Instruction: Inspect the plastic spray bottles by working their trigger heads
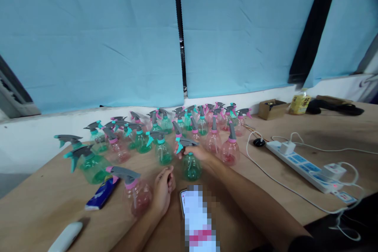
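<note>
My right hand [197, 151] is closed around the neck of a green spray bottle [191, 168] with a grey and turquoise trigger head, upright on the table. My left hand [164, 189] rests with curled fingers, and nothing shows in them. To its left, a pink spray bottle [141, 201] has its grey nozzle pointing left. Just beyond my hands stands another green spray bottle [163, 152]. A pink spray bottle [230, 151] is right of my right hand. Several more green and pink bottles crowd toward the wall. A phone [183, 201], mostly blurred out, lies between my forearms.
On the left lie a blue packet [102, 193] and a white rounded object [66, 237]. To the right are a white power strip [304, 165] with plugs and trailing cables, and a black round object [259, 142]. A cardboard box [272, 109] and a yellow-labelled bottle [300, 103] stand behind.
</note>
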Available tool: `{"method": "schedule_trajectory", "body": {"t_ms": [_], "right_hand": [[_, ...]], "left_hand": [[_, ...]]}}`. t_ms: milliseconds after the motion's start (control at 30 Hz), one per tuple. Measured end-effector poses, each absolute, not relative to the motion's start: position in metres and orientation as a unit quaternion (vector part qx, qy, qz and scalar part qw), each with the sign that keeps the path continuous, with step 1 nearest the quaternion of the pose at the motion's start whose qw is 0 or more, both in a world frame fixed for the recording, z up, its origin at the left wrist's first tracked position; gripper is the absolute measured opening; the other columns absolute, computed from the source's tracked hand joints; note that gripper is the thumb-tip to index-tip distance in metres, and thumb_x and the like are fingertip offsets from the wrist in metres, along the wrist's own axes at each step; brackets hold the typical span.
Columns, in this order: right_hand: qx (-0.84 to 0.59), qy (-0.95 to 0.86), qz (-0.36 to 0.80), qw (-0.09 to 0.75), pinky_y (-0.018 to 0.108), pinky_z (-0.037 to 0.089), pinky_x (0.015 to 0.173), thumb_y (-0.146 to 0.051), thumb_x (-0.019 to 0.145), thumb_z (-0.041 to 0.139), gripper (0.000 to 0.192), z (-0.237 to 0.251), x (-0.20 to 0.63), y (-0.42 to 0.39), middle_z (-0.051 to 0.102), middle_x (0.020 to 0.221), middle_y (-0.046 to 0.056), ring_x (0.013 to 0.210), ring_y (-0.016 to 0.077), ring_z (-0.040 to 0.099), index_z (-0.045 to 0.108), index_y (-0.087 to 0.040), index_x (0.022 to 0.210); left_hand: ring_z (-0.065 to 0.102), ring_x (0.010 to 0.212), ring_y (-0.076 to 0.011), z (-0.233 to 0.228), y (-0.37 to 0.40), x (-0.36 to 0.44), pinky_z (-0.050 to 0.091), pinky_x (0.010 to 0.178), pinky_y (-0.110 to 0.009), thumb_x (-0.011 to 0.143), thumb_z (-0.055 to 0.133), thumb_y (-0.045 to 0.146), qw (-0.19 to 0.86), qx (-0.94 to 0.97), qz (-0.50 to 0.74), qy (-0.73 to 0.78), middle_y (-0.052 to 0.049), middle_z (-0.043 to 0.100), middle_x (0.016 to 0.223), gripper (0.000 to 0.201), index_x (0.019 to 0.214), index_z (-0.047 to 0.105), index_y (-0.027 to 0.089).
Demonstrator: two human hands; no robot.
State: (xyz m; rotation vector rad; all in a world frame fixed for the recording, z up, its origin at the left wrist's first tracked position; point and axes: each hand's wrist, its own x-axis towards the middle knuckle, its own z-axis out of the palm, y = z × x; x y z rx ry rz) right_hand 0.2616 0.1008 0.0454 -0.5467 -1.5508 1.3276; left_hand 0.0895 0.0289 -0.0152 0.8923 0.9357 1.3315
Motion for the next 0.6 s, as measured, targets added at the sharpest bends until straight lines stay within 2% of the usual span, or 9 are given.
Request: {"method": "schedule_trajectory", "body": {"t_ms": [133,367,600], "right_hand": [[-0.231,-0.626,0.549,0.503,0.027,0.044,0.059,-0.026,0.060,0.055,0.023,0.040,0.256,0.101,0.064,0.065,0.001,0.057,0.0143,0.056,0.070,-0.019,0.076],[-0.205,-0.670,0.524,0.485,0.028,0.046,0.066,-0.025,0.060,0.053,0.025,0.036,0.257,0.106,0.060,0.062,-0.001,0.062,0.0150,0.056,0.070,-0.020,0.077],[-0.226,-0.634,0.537,0.508,0.027,0.046,0.061,-0.025,0.061,0.054,0.021,0.033,0.252,0.106,0.063,0.066,0.000,0.060,0.0147,0.056,0.070,-0.020,0.074]], "left_hand": [[0.024,0.037,-0.0025,-0.012,0.034,0.084,0.018,0.039,-0.017,0.073,0.072,0.043,0.592,0.350,0.606,0.400,0.012,0.032,0.046,0.037,0.063,0.045,0.019],[0.024,0.036,-0.0023,-0.004,0.036,0.077,0.020,0.037,-0.017,0.071,0.071,0.037,0.543,0.300,0.671,0.407,0.013,0.031,0.047,0.034,0.065,0.043,0.020],[0.025,0.038,-0.0025,-0.004,0.045,0.070,0.020,0.037,-0.016,0.070,0.072,0.037,0.555,0.305,0.657,0.410,0.012,0.033,0.049,0.033,0.066,0.044,0.019]]}}
